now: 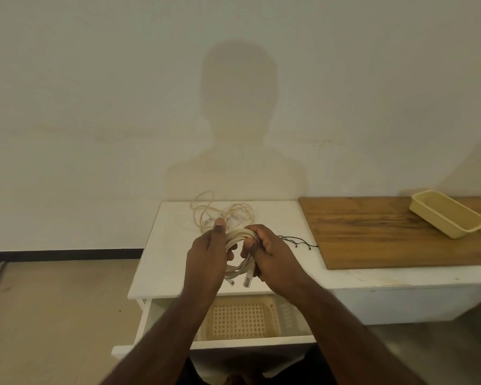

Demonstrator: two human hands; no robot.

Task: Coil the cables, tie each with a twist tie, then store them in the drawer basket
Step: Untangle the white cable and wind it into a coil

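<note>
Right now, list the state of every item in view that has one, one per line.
Pale grey network cable: coiled, held by both hands, plugs dangling, no tie visible.
Cream loose cable: uncoiled, lying on the white tabletop.
Black twist ties: lying unused.
White drawer: open.
Cream lattice drawer basket: visible part holds no cable.
Beige oblong tray: empty.
Left hand: gripping coil.
Right hand: gripping coil.

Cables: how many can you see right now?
2. One coiled cable is held between the left hand and right hand; one loose cable lies on the white table behind them. Others may be hidden.
</note>
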